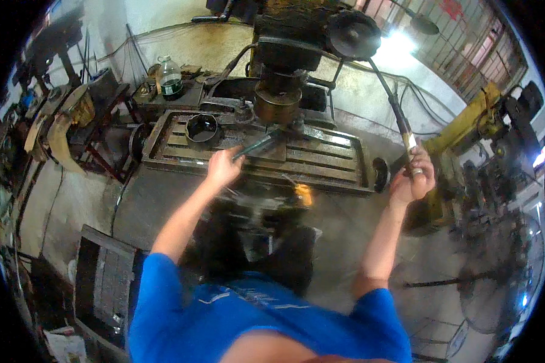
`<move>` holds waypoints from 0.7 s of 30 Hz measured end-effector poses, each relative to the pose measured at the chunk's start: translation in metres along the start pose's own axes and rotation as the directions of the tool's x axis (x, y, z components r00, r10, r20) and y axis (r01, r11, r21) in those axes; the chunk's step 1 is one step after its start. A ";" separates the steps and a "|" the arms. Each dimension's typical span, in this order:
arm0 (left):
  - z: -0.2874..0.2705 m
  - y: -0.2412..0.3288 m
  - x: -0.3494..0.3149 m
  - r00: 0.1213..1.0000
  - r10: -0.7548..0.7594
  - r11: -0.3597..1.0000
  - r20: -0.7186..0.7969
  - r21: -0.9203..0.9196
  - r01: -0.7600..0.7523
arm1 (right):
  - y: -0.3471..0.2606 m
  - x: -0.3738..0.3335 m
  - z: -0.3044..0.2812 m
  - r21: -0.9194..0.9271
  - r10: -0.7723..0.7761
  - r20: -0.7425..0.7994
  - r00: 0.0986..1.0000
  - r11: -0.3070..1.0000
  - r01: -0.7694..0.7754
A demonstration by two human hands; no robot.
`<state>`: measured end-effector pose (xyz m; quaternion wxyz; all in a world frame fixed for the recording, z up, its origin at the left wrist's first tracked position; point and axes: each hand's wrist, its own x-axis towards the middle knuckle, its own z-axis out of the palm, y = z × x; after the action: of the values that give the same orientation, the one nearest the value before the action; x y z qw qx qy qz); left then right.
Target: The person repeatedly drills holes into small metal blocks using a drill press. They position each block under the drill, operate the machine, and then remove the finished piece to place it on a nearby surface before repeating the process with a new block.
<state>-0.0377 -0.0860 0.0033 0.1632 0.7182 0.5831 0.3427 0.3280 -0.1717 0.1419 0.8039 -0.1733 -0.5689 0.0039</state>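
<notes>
My left hand is closed round the near end of a dark green, flat-ended tool; its exact kind is unclear. The tool's far end reaches under the machine's spindle head, over the slotted metal table. Whether it touches the work there I cannot tell. On the right, my right hand grips the lower end of a long lever that runs up to a round hub. Left of the spindle, a round dark pot stands on the table.
A yellow-handled object lies at the table's front edge. Behind to the left stands a clear plastic jug with dark liquid. A black tray lies low on the left. Yellow machinery stands at the right.
</notes>
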 end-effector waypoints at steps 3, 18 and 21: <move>0.007 -0.007 -0.003 0.997 0.045 0.998 -0.068 -0.042 -0.048 | -0.007 0.007 0.009 0.011 0.011 -0.013 1.000 1.000 -0.010; 0.012 0.003 0.010 0.997 0.051 0.994 -0.049 -0.093 -0.055 | -0.011 0.047 0.016 -0.026 -0.134 0.015 0.991 0.991 0.134; 0.015 0.001 0.013 0.993 0.081 0.991 -0.082 -0.102 -0.089 | -0.010 0.060 0.017 -0.025 -0.143 0.004 0.990 0.989 0.143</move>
<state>-0.0260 -0.0718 -0.0033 0.1634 0.7189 0.5391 0.4072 0.3311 -0.1646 0.2046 0.7993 -0.1422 -0.5807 -0.0607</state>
